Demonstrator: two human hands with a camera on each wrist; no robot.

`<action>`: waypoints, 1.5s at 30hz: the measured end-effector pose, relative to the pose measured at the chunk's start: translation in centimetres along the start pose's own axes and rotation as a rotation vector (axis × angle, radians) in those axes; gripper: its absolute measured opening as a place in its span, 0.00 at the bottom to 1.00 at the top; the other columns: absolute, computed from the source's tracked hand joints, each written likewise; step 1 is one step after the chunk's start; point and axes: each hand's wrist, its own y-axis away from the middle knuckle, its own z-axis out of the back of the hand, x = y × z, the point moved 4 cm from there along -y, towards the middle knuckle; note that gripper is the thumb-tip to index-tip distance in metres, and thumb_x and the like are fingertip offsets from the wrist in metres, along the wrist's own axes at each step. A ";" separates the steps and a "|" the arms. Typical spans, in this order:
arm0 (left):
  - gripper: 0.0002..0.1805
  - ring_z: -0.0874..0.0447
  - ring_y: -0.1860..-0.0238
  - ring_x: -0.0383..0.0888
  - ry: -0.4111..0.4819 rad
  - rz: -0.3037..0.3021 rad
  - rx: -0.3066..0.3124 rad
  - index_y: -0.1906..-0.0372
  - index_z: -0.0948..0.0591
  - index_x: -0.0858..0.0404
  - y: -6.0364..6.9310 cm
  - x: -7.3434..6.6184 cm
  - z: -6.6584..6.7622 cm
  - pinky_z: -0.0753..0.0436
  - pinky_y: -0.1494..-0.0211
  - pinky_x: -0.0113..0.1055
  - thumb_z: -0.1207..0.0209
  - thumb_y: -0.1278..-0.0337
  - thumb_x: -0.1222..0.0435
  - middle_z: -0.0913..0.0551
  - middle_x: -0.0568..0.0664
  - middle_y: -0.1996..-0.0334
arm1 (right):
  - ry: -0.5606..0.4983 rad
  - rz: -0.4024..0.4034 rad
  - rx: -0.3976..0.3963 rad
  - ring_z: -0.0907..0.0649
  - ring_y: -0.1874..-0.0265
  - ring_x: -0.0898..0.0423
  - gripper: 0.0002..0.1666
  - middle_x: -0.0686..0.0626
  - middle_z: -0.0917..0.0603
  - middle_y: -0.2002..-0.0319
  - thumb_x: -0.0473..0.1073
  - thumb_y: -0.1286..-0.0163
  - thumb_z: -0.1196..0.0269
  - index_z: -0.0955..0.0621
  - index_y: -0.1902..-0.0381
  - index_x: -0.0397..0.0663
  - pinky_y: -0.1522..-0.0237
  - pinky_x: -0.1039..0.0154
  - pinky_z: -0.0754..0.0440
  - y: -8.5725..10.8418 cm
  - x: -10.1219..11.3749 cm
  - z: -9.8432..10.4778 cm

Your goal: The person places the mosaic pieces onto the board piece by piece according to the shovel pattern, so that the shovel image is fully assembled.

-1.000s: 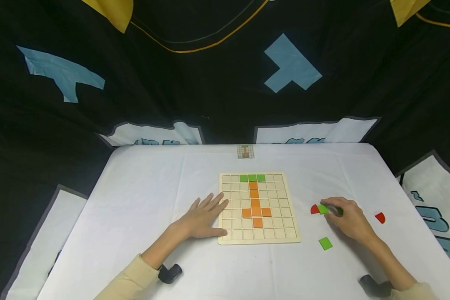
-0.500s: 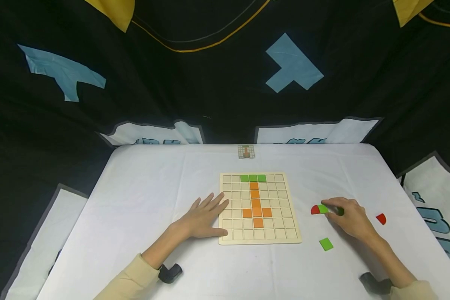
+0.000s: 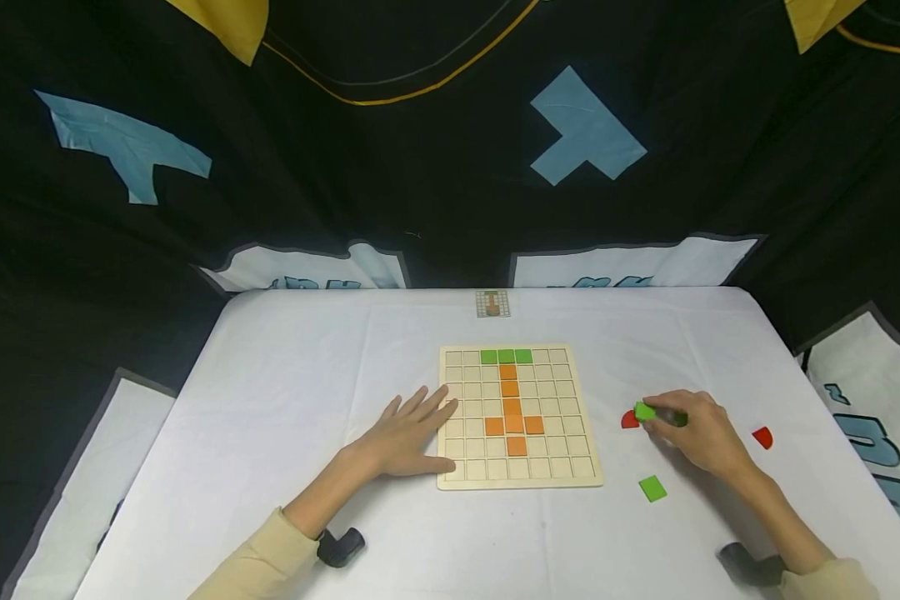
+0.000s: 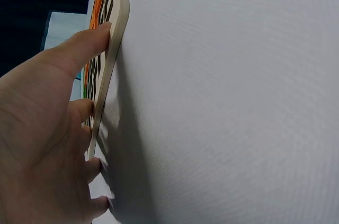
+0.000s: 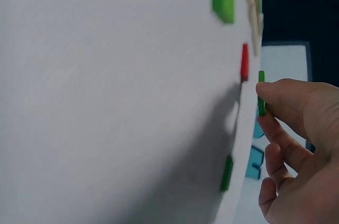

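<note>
White cloth [image 3: 420, 546] stretches before me, a loose green square [image 3: 652, 488] nearest. My left hand [image 3: 401, 443], fingers spread, touches the left edge of the wooden grid board [image 3: 558, 447] with thumb and forefinger. My right hand [image 3: 703, 435], well to its right, pinches a green tile [image 3: 644, 412] just above the cloth near a red rounded piece [image 3: 629, 420]. On the board, orange tiles [image 3: 517, 447] run below a row of green tiles [image 3: 506, 357]. Farther: a small pattern card [image 3: 492, 303], then black curtain [image 3: 450, 200].
</note>
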 end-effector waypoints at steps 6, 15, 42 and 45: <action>0.50 0.60 0.22 0.58 -0.002 -0.001 0.005 0.20 0.45 0.55 0.0 0.0 0.0 0.55 0.27 0.64 0.44 0.40 0.36 0.55 0.51 0.20 | -0.041 0.042 -0.012 0.23 0.50 0.42 0.20 0.43 0.13 0.54 0.30 0.46 0.26 0.13 0.52 0.39 0.50 0.40 0.26 -0.2 3.1 -0.4; 0.50 0.60 0.22 0.58 -0.001 0.005 0.008 0.20 0.45 0.55 0.0 -0.1 0.0 0.56 0.26 0.63 0.43 0.40 0.36 0.55 0.51 0.20 | -0.087 0.096 0.081 0.21 0.54 0.52 0.18 0.52 0.13 0.53 0.34 0.44 0.25 0.12 0.53 0.46 0.54 0.50 0.20 -0.2 7.5 -3.8; 0.50 0.60 0.22 0.58 0.020 0.001 0.008 0.20 0.45 0.56 0.2 -0.2 0.3 0.56 0.27 0.64 0.42 0.40 0.37 0.55 0.52 0.20 | -0.137 0.104 0.201 0.26 0.61 0.57 0.15 0.59 0.14 0.57 0.36 0.46 0.25 0.11 0.58 0.53 0.60 0.60 0.28 -0.8 10.3 -8.9; 0.50 0.60 0.22 0.58 0.021 0.000 0.006 0.20 0.45 0.56 0.2 -0.3 0.3 0.56 0.27 0.64 0.42 0.40 0.36 0.55 0.52 0.20 | -0.128 0.088 0.204 0.27 0.62 0.58 0.15 0.61 0.15 0.58 0.37 0.46 0.25 0.11 0.59 0.54 0.61 0.61 0.29 -0.9 10.4 -9.0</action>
